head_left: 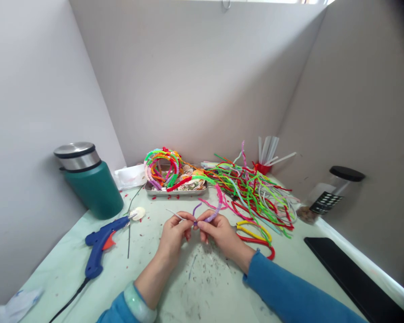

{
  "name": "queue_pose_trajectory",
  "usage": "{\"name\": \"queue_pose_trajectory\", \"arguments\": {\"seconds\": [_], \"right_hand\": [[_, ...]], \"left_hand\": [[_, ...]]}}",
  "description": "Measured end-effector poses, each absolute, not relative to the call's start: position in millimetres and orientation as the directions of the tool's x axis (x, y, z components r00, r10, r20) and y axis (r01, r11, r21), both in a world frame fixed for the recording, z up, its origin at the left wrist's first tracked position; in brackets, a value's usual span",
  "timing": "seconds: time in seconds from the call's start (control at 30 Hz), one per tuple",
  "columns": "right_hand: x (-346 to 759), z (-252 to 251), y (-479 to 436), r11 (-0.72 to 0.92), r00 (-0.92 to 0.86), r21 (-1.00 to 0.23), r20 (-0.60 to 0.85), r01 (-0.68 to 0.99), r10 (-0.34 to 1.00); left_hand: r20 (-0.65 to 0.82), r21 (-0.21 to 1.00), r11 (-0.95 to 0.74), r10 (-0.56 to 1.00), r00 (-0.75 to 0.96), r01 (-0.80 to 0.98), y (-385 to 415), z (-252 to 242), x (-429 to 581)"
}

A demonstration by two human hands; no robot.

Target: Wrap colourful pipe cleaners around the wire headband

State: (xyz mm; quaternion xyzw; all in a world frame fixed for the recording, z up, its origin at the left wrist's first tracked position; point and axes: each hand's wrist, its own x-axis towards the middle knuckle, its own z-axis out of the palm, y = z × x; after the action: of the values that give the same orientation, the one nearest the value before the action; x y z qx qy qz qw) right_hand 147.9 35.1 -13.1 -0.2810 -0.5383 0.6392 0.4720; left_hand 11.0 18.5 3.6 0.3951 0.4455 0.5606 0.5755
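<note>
My left hand (175,232) and my right hand (218,229) meet above the middle of the table, fingertips almost touching. Between them runs a wrapped craft stem (218,197), purple near my fingers, then pink, green and red as it arches up and back to the left. My right hand pinches its purple part. The fingers of my left hand are closed on the stem's purple end, where a short purple tail (197,207) sticks up. A thin pale wire tip shows beyond my left fingers.
A blue glue gun (100,244) and green bottle (97,188) stand left. Behind are a metal tray (178,193) with colourful rings (151,157) and a pile of fuzzy stems (256,193). Scissors (256,237), a clear jar (326,197) and a black strip (350,273) are right.
</note>
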Motion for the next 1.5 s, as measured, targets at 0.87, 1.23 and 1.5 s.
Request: {"name": "queue_pose_trajectory", "arguments": {"seconds": [0.87,1.23,1.5], "right_hand": [[159.2,-12.5,39.2,-0.424,-0.639,-0.749,-0.001,-0.509,0.769],[156.5,-14.8,44.4,-0.316,-0.478,-0.697,0.043,-0.643,0.878],[154.0,-17.2,47.2,-0.233,-0.353,-0.734,0.009,-0.638,0.936]], "left_hand": [[-0.058,0.834,0.157,0.978,0.199,-0.53,19.3,3.9,7.4],[-0.063,0.898,0.107,0.991,0.116,-0.426,20.2,1.8,8.7],[-0.046,0.958,0.042,0.999,-0.007,-0.283,24.1,-3.0,8.5]]}}
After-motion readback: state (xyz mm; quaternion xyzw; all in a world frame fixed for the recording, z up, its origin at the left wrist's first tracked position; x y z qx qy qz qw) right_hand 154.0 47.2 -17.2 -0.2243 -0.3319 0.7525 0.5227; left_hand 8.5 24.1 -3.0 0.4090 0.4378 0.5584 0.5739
